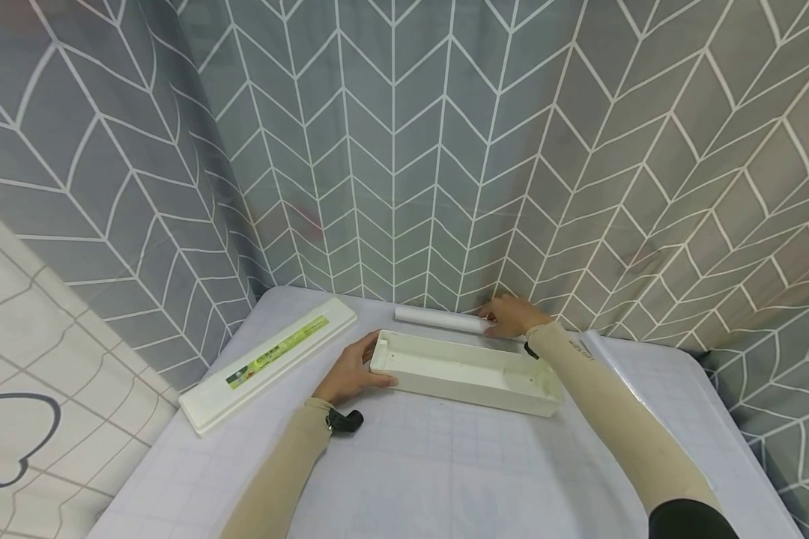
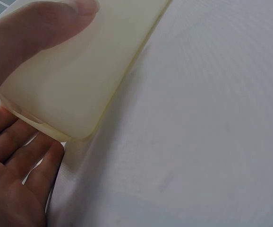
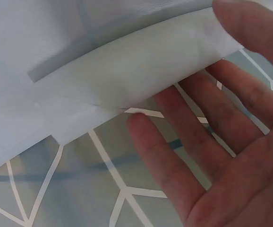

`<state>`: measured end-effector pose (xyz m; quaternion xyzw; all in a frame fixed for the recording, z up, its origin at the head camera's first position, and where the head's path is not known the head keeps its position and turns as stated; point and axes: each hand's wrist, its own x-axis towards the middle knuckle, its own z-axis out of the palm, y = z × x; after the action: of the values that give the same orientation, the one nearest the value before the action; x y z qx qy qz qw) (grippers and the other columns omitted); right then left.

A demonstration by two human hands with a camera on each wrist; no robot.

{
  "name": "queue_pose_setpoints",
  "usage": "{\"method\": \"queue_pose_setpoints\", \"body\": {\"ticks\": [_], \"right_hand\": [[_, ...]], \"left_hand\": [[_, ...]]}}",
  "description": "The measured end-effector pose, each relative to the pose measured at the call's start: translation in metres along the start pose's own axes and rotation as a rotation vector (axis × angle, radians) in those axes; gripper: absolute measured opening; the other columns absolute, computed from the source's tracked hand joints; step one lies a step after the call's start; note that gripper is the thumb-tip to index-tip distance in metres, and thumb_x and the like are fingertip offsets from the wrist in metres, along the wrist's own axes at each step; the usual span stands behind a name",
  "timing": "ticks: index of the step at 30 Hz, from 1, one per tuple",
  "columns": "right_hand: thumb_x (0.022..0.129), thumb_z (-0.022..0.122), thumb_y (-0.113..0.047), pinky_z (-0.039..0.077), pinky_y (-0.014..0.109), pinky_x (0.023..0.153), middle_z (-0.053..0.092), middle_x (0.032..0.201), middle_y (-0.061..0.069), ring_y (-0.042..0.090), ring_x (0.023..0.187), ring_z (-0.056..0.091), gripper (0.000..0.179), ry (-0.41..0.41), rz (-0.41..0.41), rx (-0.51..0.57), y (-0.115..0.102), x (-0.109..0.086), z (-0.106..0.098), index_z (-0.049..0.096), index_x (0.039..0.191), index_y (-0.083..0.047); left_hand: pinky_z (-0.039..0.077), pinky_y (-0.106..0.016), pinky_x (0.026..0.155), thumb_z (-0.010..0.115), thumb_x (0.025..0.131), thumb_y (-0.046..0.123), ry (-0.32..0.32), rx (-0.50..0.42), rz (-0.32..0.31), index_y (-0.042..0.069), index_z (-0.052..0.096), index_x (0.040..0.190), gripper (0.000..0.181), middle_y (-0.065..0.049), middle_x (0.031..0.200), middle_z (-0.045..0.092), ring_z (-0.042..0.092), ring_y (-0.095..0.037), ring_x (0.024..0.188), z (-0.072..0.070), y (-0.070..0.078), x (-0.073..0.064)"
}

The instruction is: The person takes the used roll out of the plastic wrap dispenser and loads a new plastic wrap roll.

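Observation:
A long cream plastic box (image 1: pixel 468 374) stands upright and uncovered mid-table, its inside showing. At its left end my left hand (image 1: pixel 359 368) grips it, thumb (image 2: pixel 42 33) on the front wall and fingers (image 2: pixel 37 161) at the end wall. Behind the box a slim white roll (image 1: pixel 441 320) lies along the table's back edge. My right hand (image 1: pixel 512 314) holds the roll's right end, thumb on one side and fingers (image 3: pixel 198 127) on the other. Some of its fingertips are hidden behind the roll (image 3: pixel 136 61), and the little finger stands apart from it.
To the left lies a long cream lid (image 1: pixel 270 363) with a green label (image 1: pixel 276 352), set at a slant. A strip of clear film (image 1: pixel 600 348) lies by the right forearm. Patterned curtain (image 1: pixel 404 150) hangs against the white table's (image 1: pixel 431 479) back edge.

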<state>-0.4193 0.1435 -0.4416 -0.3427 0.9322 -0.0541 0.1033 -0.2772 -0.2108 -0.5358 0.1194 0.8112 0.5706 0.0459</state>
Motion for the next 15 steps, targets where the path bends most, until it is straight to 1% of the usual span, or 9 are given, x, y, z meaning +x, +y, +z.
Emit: {"method": "queue_pose_setpoints", "body": {"ticks": [4, 9, 15], "right_hand": [[0.091, 0.083, -0.020, 0.057, 0.055, 0.104, 0.077, 0.122, 0.018, 0.036, 0.115, 0.073, 0.046, -0.012, 0.009, 0.018, -0.0033, -0.0001, 0.0000, 0.073, 0.132, -0.002], [0.089, 0.085, -0.018, 0.055, 0.055, 0.107, 0.076, 0.126, 0.019, 0.038, 0.119, 0.071, 0.049, -0.036, 0.022, 0.032, -0.0055, 0.0006, -0.0004, 0.072, 0.133, 0.000], [0.087, 0.088, -0.017, 0.054, 0.054, 0.107, 0.076, 0.125, 0.018, 0.038, 0.119, 0.070, 0.051, -0.047, 0.028, 0.022, -0.0057, 0.0017, 0.0006, 0.072, 0.132, -0.001]], "left_hand": [[0.034, -0.050, 0.128, 0.097, 0.077, 0.014, 0.005, -0.002, -0.004, 0.004, 0.035, 0.164, 0.107, -0.019, 0.166, 0.043, 0.041, -0.041, 0.155, 0.0005, 0.0003, -0.0008], [0.033, -0.048, 0.128, 0.097, 0.077, 0.016, 0.005, 0.000, -0.011, 0.004, 0.034, 0.165, 0.108, -0.018, 0.167, 0.042, 0.040, -0.039, 0.155, 0.0006, 0.0019, -0.0019], [0.035, -0.045, 0.128, 0.098, 0.075, 0.015, 0.010, -0.006, -0.021, 0.008, 0.036, 0.165, 0.110, -0.015, 0.166, 0.044, 0.042, -0.036, 0.155, 0.0001, 0.0014, -0.0014]]}}
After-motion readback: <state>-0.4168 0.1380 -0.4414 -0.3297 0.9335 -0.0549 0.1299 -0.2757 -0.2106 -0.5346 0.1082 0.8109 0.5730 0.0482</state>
